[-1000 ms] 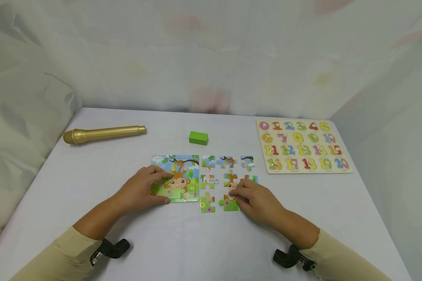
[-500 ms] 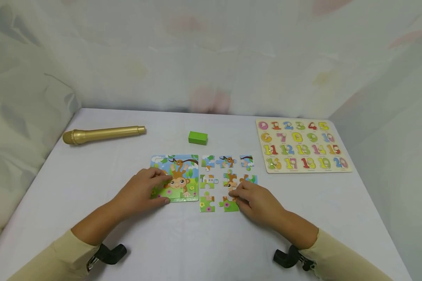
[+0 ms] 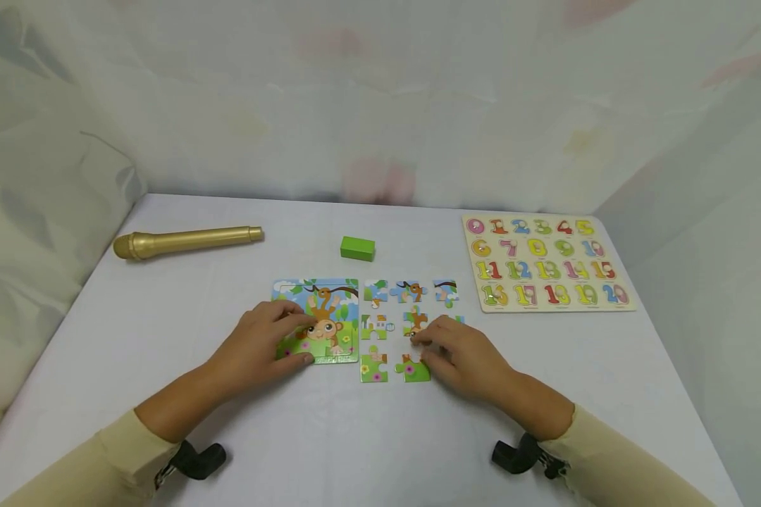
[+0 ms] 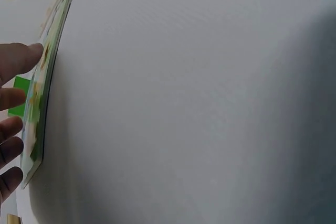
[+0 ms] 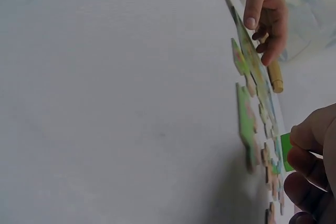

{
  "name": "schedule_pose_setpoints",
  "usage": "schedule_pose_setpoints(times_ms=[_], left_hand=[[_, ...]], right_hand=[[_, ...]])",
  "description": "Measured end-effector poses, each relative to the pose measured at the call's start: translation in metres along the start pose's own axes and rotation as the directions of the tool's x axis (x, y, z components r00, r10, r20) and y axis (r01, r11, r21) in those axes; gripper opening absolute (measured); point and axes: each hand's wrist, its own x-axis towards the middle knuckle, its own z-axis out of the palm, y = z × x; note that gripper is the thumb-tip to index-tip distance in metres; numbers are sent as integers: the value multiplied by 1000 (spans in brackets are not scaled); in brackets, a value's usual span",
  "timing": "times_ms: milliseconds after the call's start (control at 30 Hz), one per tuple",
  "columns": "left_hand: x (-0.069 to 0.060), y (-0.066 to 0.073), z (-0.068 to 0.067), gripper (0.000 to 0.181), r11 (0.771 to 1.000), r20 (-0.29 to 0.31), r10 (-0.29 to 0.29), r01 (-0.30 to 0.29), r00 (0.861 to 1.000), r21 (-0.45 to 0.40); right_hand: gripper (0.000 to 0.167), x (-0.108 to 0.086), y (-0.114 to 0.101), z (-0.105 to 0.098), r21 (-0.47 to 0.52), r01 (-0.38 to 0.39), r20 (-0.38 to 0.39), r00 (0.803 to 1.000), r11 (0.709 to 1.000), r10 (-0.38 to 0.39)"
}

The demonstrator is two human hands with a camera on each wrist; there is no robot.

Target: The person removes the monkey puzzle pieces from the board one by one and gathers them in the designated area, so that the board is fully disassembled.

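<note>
My left hand (image 3: 254, 345) rests at the left of a square monkey puzzle board (image 3: 347, 303), index fingertip over the picture and thumb by its front edge. The left wrist view shows its fingers spread along the board (image 4: 46, 77). Loose jigsaw pieces lie in rows to the right. Over the right-hand ones hovers my right hand (image 3: 472, 355), fingers bent loosely, fingertips close to the centre piece (image 3: 414, 320) and the front middle piece (image 3: 416, 372). It mostly hides the right middle piece (image 3: 459, 319). No piece shows between its thumb and fingers in the right wrist view.
A green block (image 3: 357, 248) sits behind the puzzle. At the back left lies a gold toy microphone (image 3: 190, 241). A number peg board (image 3: 548, 264) occupies the back right of the white table (image 3: 330, 436). Cloth walls (image 3: 380, 105) enclose the back and sides.
My right hand has lifted slightly and now covers more of the right middle piece. My left hand has shifted a little to the right over the board. The pieces look unmoved.
</note>
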Motion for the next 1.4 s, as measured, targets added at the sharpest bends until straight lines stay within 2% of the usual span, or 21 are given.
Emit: schedule_pose_setpoints(times_ms=[167,300,500,667,967,1100,1200,1400], left_hand=[[6,1,3,61,999,-19,14,-14,1000,-29],[10,2,7,62,999,-10,14,-15,1000,-30],[15,4,10,66,1000,26,12,-11,1000,-19],[22,8,10,69,1000,49,16,-16,999,-16],[27,6,14,64,998,40,67,-66,997,-23],[27,6,13,63,999,58,46,-45,997,-25],[27,6,11,63,999,78,17,-15,997,-33],[28,8,10,64,999,101,-4,8,995,-45]], right_hand=[[21,14,-3,-8,33,4,3,1000,999,-5],[21,25,-5,-9,41,-4,30,1000,999,3],[24,41,-11,-2,70,-40,98,995,997,33],[27,59,-18,10,79,-2,123,992,997,-8],[36,92,-37,33,18,15,240,971,1000,-19],[41,103,-45,38,-46,10,276,961,999,3],[42,110,-49,41,-114,38,299,954,993,-2],[40,115,-53,43,-202,62,317,949,977,5]])
